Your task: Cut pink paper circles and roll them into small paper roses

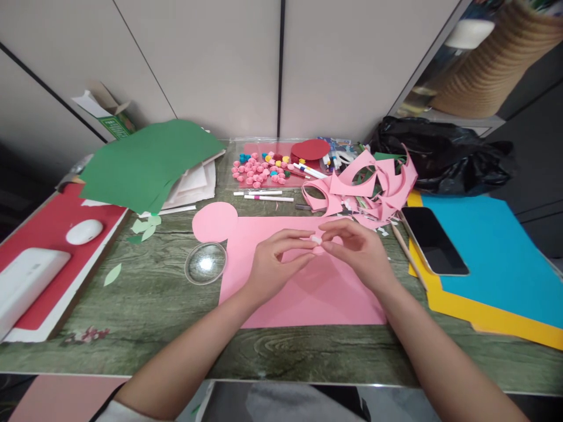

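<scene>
Both hands meet above a pink paper sheet (272, 299) lying on the green table. Between their fingertips is a small rolled pink paper piece (317, 249) with a white part on top, mostly covered by the fingers. My left hand (279, 258) pinches it from the left with thumb and fingers. From the right, my right hand (358, 249) grips it in the same way, its fingers curled. A pink paper circle (214, 221) overlaps the sheet's upper left corner. Beside the sheet's left edge rests a round clear lid (205, 263).
Small pink paper rolls (259, 170) fill a clear tray behind the sheet. Pink paper offcuts (369, 181) pile up at the back right, near a black plastic bag (431, 152). A phone (434, 240) lies on blue paper (497, 258); green paper (145, 158) is at back left.
</scene>
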A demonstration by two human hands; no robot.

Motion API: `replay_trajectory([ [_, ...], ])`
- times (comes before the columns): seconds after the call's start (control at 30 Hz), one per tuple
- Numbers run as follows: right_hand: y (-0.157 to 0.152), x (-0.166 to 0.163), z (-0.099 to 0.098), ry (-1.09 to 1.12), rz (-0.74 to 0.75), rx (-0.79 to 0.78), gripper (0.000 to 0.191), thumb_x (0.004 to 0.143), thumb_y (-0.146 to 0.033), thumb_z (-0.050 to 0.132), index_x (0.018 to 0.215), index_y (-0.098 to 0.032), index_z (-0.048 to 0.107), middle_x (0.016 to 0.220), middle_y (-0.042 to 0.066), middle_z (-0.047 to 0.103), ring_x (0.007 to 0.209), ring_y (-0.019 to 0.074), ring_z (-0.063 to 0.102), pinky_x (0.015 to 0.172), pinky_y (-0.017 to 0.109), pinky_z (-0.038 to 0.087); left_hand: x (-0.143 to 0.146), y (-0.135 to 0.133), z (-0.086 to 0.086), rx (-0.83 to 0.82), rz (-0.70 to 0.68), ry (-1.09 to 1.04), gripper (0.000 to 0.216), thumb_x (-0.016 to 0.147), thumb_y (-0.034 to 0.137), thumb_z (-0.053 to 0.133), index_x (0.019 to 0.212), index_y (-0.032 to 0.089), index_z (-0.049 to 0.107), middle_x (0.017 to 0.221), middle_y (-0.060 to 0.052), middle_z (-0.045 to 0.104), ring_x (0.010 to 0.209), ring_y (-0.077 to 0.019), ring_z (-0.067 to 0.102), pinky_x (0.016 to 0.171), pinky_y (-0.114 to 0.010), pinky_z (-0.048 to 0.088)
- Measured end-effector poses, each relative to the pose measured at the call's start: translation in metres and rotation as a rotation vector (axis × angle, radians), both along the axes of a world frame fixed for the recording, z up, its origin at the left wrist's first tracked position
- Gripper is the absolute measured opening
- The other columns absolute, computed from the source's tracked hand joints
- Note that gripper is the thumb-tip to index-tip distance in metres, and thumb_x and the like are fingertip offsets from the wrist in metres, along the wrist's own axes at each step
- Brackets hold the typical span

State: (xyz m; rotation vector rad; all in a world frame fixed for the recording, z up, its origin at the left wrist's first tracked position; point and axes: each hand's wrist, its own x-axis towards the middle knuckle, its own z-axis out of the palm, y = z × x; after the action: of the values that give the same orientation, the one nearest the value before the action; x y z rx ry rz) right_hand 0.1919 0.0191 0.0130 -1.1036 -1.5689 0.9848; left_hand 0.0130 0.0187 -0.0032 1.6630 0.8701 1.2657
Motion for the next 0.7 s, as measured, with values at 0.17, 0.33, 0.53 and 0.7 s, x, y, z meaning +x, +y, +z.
replay_trajectory([
  [0.17, 0.0001, 0.0009, 0.0, 0.021, 0.018, 0.026, 0.02, 0.074, -0.02, 0.069, 0.093, -0.022, 0.066, 0.078, 0.001, 0.066, 0.076, 0.0156, 0.062, 0.074, 0.032, 0.049, -0.0021, -0.0003, 0.0009, -0.018, -0.043, 0.006, 0.018, 0.073, 0.018, 0.068, 0.089, 0.024, 0.072, 0.098, -0.006, 0.068, 0.096, -0.0179, 0.062, 0.089, -0.036, 0.05],
  [0.33, -0.0018, 0.0014, 0.0041, -0.159, 0.0, 0.228, 0.012, 0.078, -0.019, 0.065, 0.087, -0.024, 0.069, 0.081, 0.001, 0.068, 0.078, 0.0169, 0.06, 0.073, 0.034, 0.047, -0.002, 0.0004, 0.0004, -0.02, -0.061, -0.042, 0.018, 0.072, 0.016, 0.068, 0.089, 0.023, 0.072, 0.096, -0.006, 0.068, 0.094, -0.0175, 0.062, 0.087, -0.035, 0.05],
  [0.53, -0.0038, 0.0052, 0.0051, -0.368, -0.036, 0.53, 0.022, 0.076, -0.012, 0.066, 0.093, -0.026, 0.068, 0.081, 0.002, 0.069, 0.077, 0.0179, 0.058, 0.071, 0.036, 0.046, -0.0019, 0.001, -0.0006, -0.023, -0.069, -0.071, 0.02, 0.071, 0.015, 0.07, 0.089, 0.023, 0.072, 0.093, -0.006, 0.068, 0.091, -0.0164, 0.062, 0.086, -0.032, 0.05],
  [0.7, -0.0038, 0.0076, 0.0018, -0.455, -0.048, 0.659, 0.027, 0.075, -0.009, 0.067, 0.097, -0.026, 0.067, 0.081, 0.002, 0.07, 0.079, 0.019, 0.056, 0.07, 0.036, 0.047, -0.0027, 0.0012, -0.0007, -0.03, -0.07, -0.063, 0.021, 0.069, 0.014, 0.071, 0.088, 0.023, 0.072, 0.09, -0.005, 0.068, 0.087, -0.0143, 0.062, 0.083, -0.029, 0.051],
])
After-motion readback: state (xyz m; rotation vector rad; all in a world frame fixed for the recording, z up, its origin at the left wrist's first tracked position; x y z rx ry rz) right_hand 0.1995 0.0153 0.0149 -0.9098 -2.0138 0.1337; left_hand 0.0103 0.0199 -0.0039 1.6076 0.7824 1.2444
